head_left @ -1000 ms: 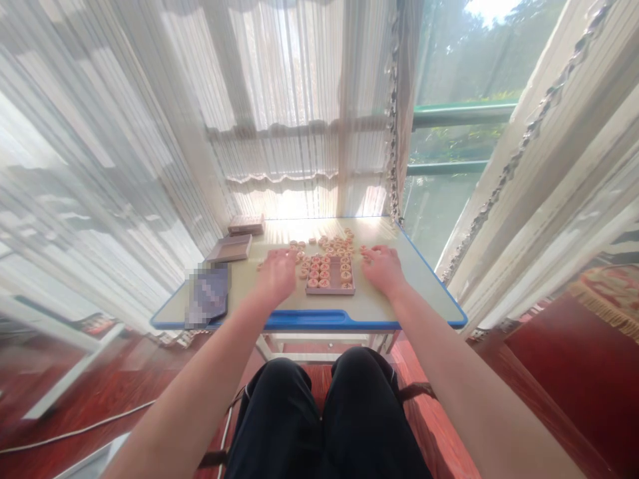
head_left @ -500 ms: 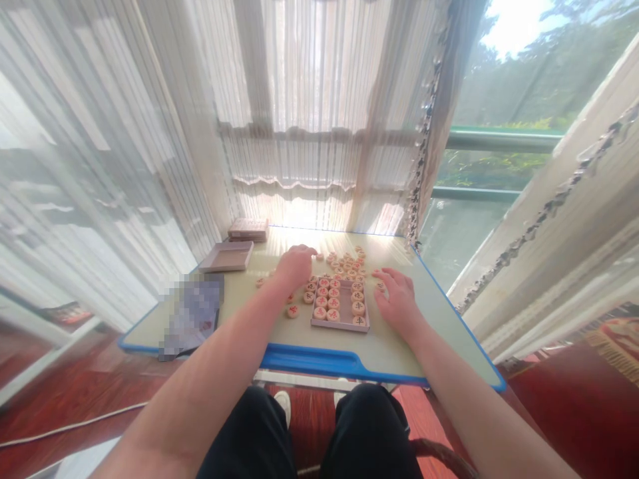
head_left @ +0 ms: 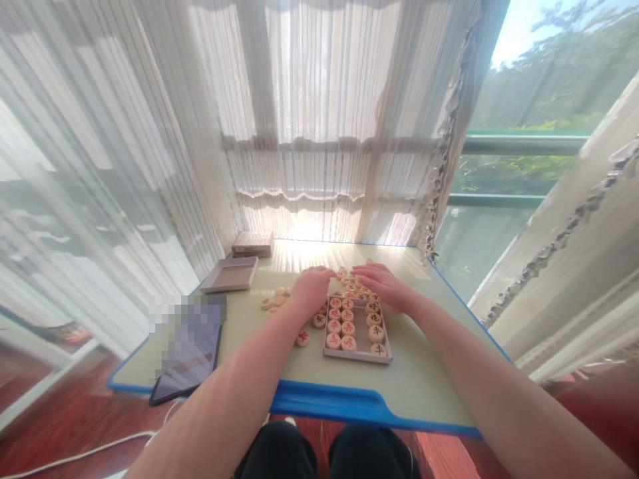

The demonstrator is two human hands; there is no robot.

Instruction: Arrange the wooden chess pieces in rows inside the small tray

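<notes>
A shallow box (head_left: 357,358) on the table holds round wooden Chinese chess pieces: two columns with red characters at its left, one column with black characters (head_left: 376,334) at its right, and a bare strip between. My left hand (head_left: 314,287) is just beyond the box's far left corner, its fingertips by loose pieces. Over the loose pile (head_left: 351,287) behind the box, my right hand (head_left: 383,285) lies with fingers stretched to the left. Whether the left fingers hold a piece is hidden. A loose red piece (head_left: 302,338) lies left of the box.
The pale table (head_left: 424,372) has a blue rim. At its left are an open box lid (head_left: 229,274), a stacked box (head_left: 253,243) behind it and a tablet (head_left: 194,352). More loose pieces (head_left: 266,303) lie left of my left hand. Sheer curtains hang behind.
My right hand has moved left and forward from the table's right part onto the loose pile. My left hand has come closer to it. The camera view has shifted.
</notes>
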